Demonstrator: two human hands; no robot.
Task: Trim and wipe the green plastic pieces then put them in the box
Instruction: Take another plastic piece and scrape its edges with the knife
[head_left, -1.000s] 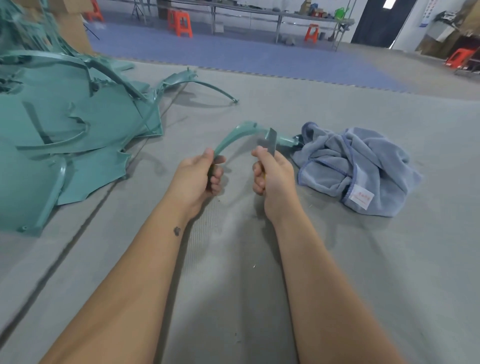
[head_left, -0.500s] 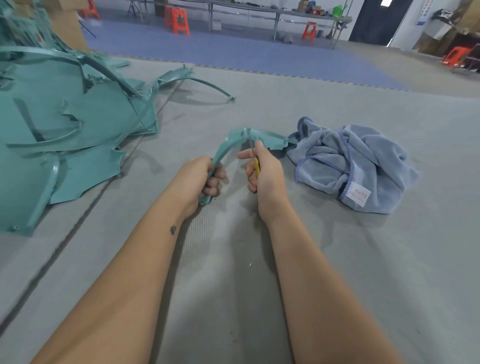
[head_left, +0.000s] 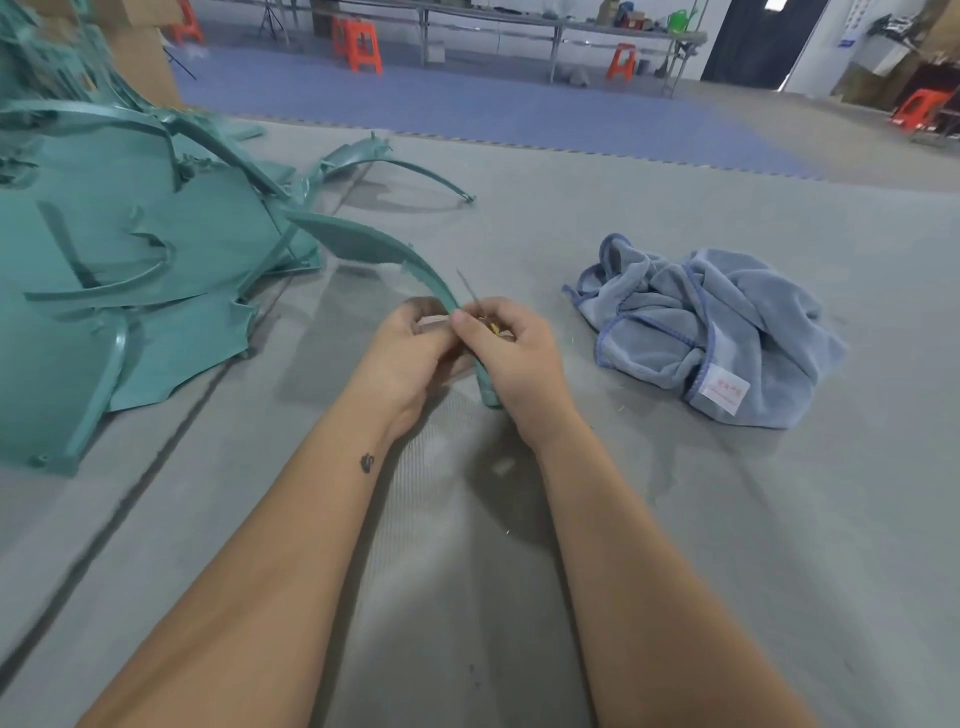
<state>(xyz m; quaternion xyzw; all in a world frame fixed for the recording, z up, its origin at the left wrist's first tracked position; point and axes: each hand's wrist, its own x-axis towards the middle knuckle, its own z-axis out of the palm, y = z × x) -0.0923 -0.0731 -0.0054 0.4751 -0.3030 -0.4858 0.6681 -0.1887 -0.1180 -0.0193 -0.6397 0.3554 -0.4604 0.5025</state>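
A curved green plastic piece (head_left: 374, 247) arcs from its wide flat end at upper left down between my hands to its tip near my right wrist. My left hand (head_left: 410, 348) grips its narrow strip from the left. My right hand (head_left: 511, 358) holds a small knife (head_left: 470, 293) with a yellow handle, its thin blade pointing up along the strip's edge. A crumpled blue cloth (head_left: 711, 327) lies on the mat to the right. No box for finished pieces is clearly in view.
A big heap of green plastic pieces (head_left: 114, 280) fills the left side on the grey floor mat (head_left: 519, 571). A cardboard carton (head_left: 145, 57) stands behind the heap. Orange stools (head_left: 358, 44) and long tables stand far back on the blue floor.
The piece has been turned: its wide end now points up-left instead of toward the cloth. My hands have come closer together, and the blade now lies along the strip.
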